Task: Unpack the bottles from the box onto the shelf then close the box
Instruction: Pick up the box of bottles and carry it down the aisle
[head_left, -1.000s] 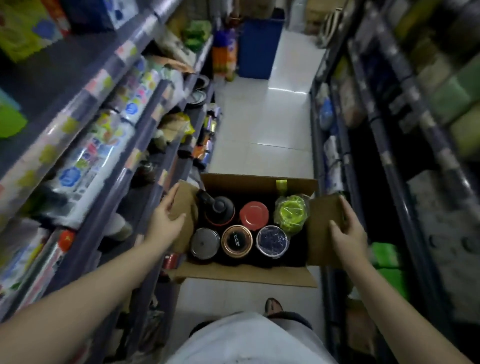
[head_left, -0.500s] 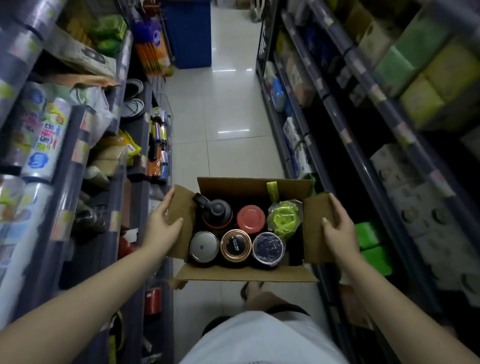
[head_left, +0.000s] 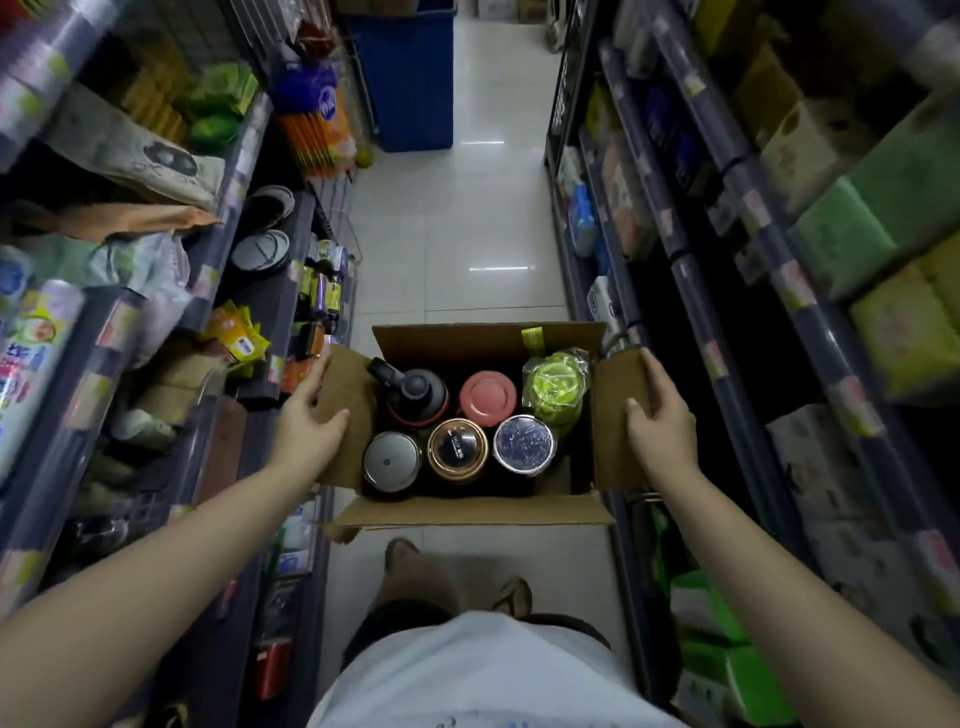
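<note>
I carry an open cardboard box (head_left: 467, 512) in front of me over the aisle floor. My left hand (head_left: 306, 423) grips its left flap, thumb over the inner face. My right hand (head_left: 660, 415) grips the right flap the same way. Several bottles stand upright inside: a black one with a handle lid (head_left: 413, 395), a pink-capped one (head_left: 487, 396), a green one in plastic wrap (head_left: 553, 387), a silver-lidded one (head_left: 392, 460), a gold-rimmed one (head_left: 458, 451) and one with a clear lid (head_left: 524, 444). All four flaps stand open.
Shelves line both sides of the narrow aisle. The left shelf (head_left: 270, 291) holds pans, packets and small cans; the right shelf (head_left: 691, 291) holds tissue packs and boxes. A blue bin (head_left: 410, 78) stands at the aisle's far end. My feet in sandals (head_left: 511, 595) are below the box.
My view has swung from the left shelves to straight down the aisle. The box stays held by both flaps, and its contents are unchanged.
</note>
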